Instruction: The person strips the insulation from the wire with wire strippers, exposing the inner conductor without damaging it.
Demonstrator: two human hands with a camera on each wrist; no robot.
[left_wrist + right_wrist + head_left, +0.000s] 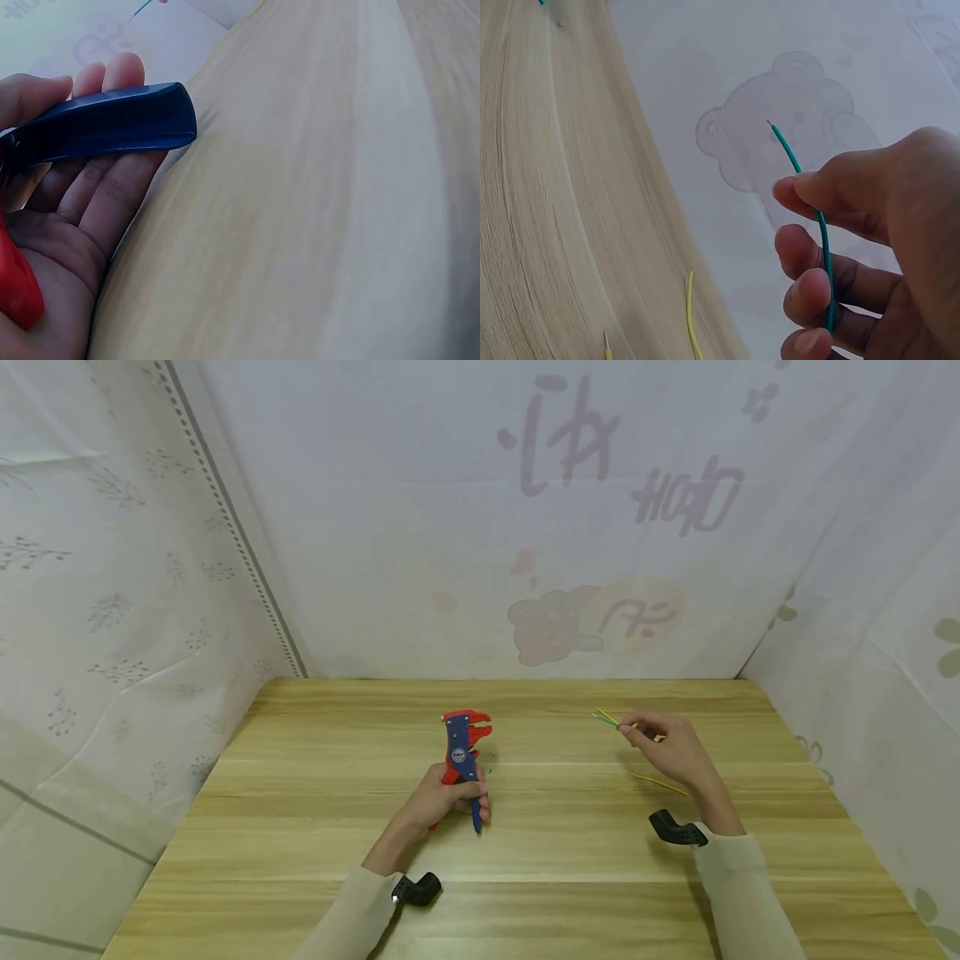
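Note:
My left hand (429, 799) grips a red and blue wire stripper (458, 745) by its handles, its red jaws pointing away from me and to the right. In the left wrist view the blue handle (142, 116) lies between thumb and fingers, and part of the red handle (19, 281) shows by the palm. Over the right side of the table, my right hand (675, 752) pinches a green wire (824, 240) between thumb and index finger. Bare copper shows at the wire's upper end, and its lower part runs along the other fingers.
One yellow wire (656, 782) lies on the wooden table (555, 835) near the right hand; another yellow wire (607, 717) lies beyond the fingertips. Small yellow and green scraps (491, 770) are beside the stripper. Printed cloth (405, 568) hangs behind the table and at both sides.

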